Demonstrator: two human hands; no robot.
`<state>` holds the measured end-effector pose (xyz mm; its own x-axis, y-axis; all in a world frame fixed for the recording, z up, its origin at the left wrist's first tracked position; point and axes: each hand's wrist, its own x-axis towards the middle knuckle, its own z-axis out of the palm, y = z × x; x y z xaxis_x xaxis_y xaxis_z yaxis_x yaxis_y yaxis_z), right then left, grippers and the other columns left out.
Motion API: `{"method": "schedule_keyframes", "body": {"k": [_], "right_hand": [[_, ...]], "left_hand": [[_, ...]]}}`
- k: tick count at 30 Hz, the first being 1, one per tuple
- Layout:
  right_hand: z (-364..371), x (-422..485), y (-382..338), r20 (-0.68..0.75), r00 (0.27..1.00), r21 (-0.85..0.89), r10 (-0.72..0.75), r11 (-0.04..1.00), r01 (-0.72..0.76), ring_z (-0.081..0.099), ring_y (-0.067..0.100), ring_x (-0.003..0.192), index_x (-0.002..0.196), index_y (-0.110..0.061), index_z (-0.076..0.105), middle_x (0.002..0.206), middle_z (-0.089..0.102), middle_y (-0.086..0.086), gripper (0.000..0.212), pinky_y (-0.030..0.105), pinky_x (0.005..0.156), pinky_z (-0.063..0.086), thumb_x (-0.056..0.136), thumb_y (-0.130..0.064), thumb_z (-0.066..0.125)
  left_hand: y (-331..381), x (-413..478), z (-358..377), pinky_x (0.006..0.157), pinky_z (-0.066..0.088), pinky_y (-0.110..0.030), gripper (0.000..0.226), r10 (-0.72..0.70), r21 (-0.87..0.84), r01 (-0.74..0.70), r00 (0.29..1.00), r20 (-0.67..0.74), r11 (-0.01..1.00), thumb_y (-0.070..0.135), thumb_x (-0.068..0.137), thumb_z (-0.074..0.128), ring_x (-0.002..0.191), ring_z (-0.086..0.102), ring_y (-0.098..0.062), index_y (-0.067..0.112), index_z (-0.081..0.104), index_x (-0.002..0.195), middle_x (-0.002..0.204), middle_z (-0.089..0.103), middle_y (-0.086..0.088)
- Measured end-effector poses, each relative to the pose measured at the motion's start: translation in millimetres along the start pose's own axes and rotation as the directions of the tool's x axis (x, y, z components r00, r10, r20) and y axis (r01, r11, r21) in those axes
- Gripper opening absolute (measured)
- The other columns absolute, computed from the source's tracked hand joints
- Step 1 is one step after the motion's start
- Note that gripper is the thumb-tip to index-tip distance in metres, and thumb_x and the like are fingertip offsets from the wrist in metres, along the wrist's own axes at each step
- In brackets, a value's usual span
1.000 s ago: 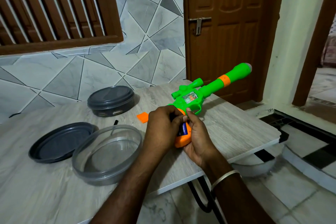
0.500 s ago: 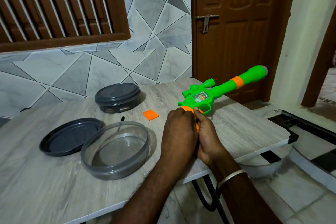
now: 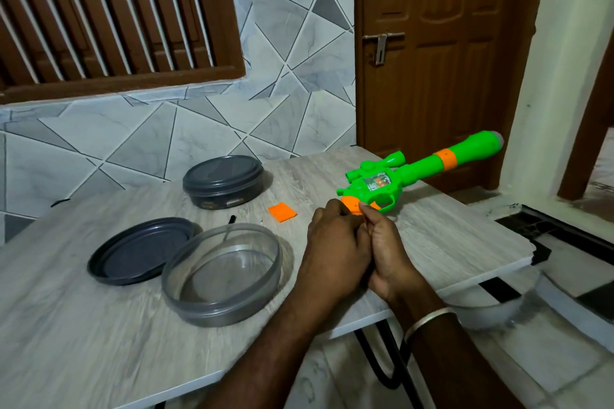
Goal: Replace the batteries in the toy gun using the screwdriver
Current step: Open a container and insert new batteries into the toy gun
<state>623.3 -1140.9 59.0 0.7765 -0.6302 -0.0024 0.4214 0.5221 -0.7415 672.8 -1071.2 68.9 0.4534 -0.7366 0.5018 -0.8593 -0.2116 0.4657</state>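
**Inspector:** Position of the toy gun [image 3: 415, 176]?

**Assistant:** At the far right part of the table [image 3: 448, 242]. The green barrel points away and to the right, out past the table edge toward the brown door [image 3: 442, 60]. The orange handle [image 3: 353, 203] is the near end, and both hands are on it.

**Inspector:** State of the grip?

**Assistant:** The left hand [image 3: 335, 249] is curled over the handle from the left, covering most of it. The right hand [image 3: 387, 249] is wrapped round it from the right, with a fingertip on the orange plastic just below the trigger guard. The two hands are pressed against each other. Whatever lies under the palms is hidden. A metal bangle [image 3: 428, 319] sits on the right wrist.

**Inspector:** Loose parts?

**Assistant:** A flat orange cover [image 3: 281, 212] lies on the table left of the hands, apart from the gun. A small black item [image 3: 231, 219] lies just behind the clear container [image 3: 222, 272]; I cannot tell what it is.

**Inspector:** Other items?

**Assistant:** A grey lid [image 3: 139, 251] lies upturned, tucked under the clear container's left rim. A closed grey container [image 3: 223, 181] stands farther back, near the tiled wall [image 3: 199, 129].
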Motion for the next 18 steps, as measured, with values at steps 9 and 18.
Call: {"method": "schedule_keyframes", "body": {"k": [9,18], "right_hand": [[-1,3,-2,-0.081,0.995,-0.065,0.052,0.996,-0.057,0.059,0.025,0.052,0.097,-0.001,0.06,0.075,0.062,0.015,0.037,0.029,0.046,0.049,0.098,-0.035,0.046],[-1,4,-3,-0.055,0.996,-0.055,0.066,0.996,-0.069,0.059,0.023,0.049,0.098,0.001,0.058,0.075,0.061,0.014,0.039,0.027,0.044,0.049,0.1,-0.036,0.044]], "left_hand": [[-32,61,-72,0.084,0.046,-0.02,0.021,-0.103,0.072,0.101,0.994,0.024,0.992,0.012,0.09,0.07,0.101,0.07,-0.018,0.011,0.078,0.109,0.11,0.077,-0.008],[-100,109,-76,0.083,0.043,-0.025,0.032,-0.315,0.469,0.126,0.883,0.349,0.874,0.027,0.092,0.072,0.111,0.064,-0.025,0.01,0.074,0.119,0.121,0.07,-0.012]]}}
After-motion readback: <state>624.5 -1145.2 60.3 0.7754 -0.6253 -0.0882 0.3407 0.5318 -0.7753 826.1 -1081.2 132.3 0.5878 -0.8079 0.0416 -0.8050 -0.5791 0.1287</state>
